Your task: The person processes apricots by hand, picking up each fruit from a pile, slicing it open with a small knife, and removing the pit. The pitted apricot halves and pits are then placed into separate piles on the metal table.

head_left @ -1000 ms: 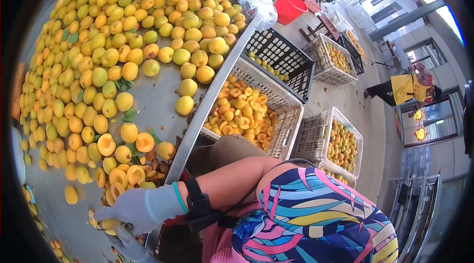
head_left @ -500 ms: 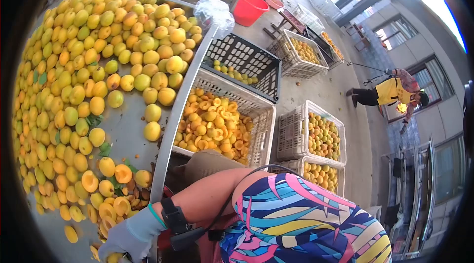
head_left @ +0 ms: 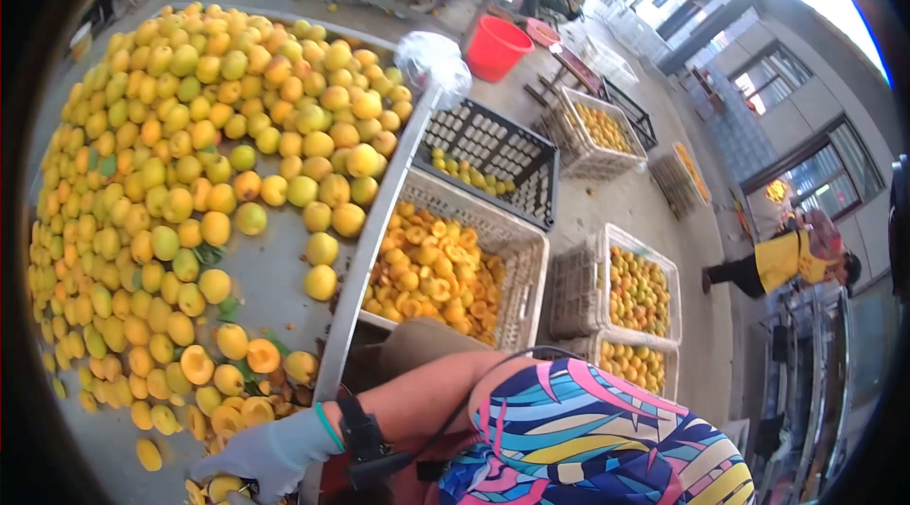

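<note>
"Report the grey-gloved right hand (head_left: 270,458)."

"I see its fingers against a round yellow fruit (head_left: 225,488) at the near end of the grey metal counter (head_left: 270,287); I cannot tell whether they pinch it."

"Adjacent items?"

"A white plastic crate (head_left: 524,292) of halved orange fruit (head_left: 436,268), right of the counter."

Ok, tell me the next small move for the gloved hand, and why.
Probably part the apricot at the gloved right hand: the hand is curled over it, and opened apricot halves lie beside the hand. Whether it is already cut, I cannot tell.
</note>
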`<state>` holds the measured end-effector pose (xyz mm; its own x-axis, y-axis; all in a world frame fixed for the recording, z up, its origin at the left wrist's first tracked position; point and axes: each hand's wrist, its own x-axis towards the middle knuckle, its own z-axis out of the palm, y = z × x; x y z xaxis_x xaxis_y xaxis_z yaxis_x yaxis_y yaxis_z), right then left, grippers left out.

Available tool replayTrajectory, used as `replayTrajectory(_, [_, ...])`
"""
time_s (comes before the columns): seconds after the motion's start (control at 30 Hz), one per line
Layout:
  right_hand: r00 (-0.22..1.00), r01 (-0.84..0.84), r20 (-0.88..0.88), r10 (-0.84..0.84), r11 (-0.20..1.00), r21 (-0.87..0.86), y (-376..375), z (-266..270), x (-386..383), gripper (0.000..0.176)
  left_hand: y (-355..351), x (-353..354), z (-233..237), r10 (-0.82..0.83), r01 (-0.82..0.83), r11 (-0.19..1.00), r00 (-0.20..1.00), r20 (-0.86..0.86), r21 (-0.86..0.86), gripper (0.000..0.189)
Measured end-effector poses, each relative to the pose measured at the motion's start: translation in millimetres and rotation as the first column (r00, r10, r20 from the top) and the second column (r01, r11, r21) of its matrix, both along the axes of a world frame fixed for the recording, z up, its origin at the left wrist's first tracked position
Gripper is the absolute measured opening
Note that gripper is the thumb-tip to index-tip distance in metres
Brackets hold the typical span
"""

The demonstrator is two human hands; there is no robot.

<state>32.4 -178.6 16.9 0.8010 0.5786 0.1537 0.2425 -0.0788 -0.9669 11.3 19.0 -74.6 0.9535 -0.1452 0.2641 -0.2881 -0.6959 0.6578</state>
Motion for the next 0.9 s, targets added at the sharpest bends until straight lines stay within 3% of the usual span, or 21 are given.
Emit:
replayTrajectory(0.07, [0.989,-0.06,-0.134,0.06,0.998,0.007,-5,13,1,0.072,-2,0,0,0.01,-0.01,1.0,1.0,0.0,-0.014,0.051])
replayTrajectory(0.2, [0.995,-0.064,-0.078,0.055,0.991,-0.116,12,0,-4,0.076,-2,-1,1,0.014,-0.013,1.0,1.0,0.007,-0.028,0.051])
replayTrajectory(0.27, [0.984,-0.139,-0.138,0.113,0.97,-0.198,10,11,-10,0.076,-1,-1,1,0.015,-0.015,0.999,1.0,0.01,-0.033,0.051])
replayTrajectory(0.47, [0.994,-0.088,-0.09,0.057,0.914,-0.395,25,-3,-11,0.075,-1,2,1,-0.004,0.005,0.999,1.0,0.021,-0.032,0.051])
replayTrajectory(0.67, [0.976,-0.087,-0.213,0.053,0.984,-0.158,20,-12,-6,0.08,-1,5,1,-0.017,0.018,0.999,0.999,0.041,-0.033,0.051])
replayTrajectory(0.9, [0.972,-0.173,-0.196,0.129,0.959,-0.224,5,-1,4,0.079,-2,10,1,-0.03,0.031,0.999,0.998,0.049,-0.021,0.051])
